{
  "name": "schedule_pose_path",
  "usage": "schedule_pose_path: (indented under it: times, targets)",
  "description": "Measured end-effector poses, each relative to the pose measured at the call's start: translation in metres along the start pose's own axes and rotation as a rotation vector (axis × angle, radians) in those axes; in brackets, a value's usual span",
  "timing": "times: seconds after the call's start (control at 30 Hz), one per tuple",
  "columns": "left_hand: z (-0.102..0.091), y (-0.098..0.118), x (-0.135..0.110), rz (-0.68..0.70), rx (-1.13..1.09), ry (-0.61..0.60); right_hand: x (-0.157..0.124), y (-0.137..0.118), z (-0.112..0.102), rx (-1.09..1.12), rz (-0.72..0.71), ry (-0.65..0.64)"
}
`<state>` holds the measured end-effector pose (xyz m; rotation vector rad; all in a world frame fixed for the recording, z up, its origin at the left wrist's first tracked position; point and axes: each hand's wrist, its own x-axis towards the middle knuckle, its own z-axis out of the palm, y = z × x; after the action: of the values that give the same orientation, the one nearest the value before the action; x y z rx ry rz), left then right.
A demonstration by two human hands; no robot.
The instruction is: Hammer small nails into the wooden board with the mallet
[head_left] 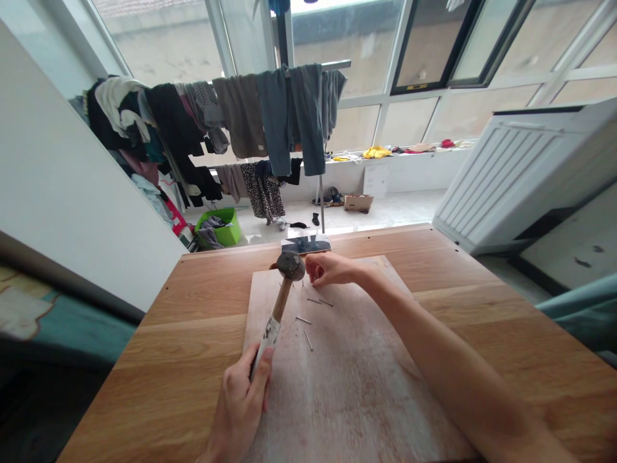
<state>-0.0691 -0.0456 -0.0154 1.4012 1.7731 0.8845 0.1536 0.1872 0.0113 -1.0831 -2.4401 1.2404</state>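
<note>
My left hand [243,392] is wrapped round the white-coated lower handle of a hammer [282,299]. The dark hammer head [291,265] hangs over the far part of a whitish wooden board [347,373]. Beside the head, my right hand [325,268] is closed with its fingers curled in at the board's far end; anything between the fingertips is hidden. Thin upright nails [303,281] show just below the hammer head, partly covered by it. Several loose nails [303,320] lie flat on the board, nearer to me than my right hand.
The board lies on a wooden table [193,334]. A dark-screened phone [306,244] stands at the table's far edge. Beyond are a rack of clothes [241,119], a green basket [231,228], and a cardboard box [358,203] on the floor. A white ridged unit [501,173] stands at the right.
</note>
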Motion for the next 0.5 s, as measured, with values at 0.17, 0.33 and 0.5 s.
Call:
schedule_pose_path:
  times: [0.17, 0.33, 0.5]
  targets:
    - [0.003, 0.010, 0.000, -0.015, -0.043, -0.056, 0.004, 0.007, 0.003, 0.013, -0.019, 0.023]
    - [0.012, 0.017, 0.002, -0.006, -0.052, -0.092, 0.005, 0.012, 0.002, -0.019, -0.076, 0.075]
    - [0.019, 0.010, 0.006, -0.013, -0.048, -0.090, 0.004, 0.014, 0.000, 0.003, -0.104, 0.048]
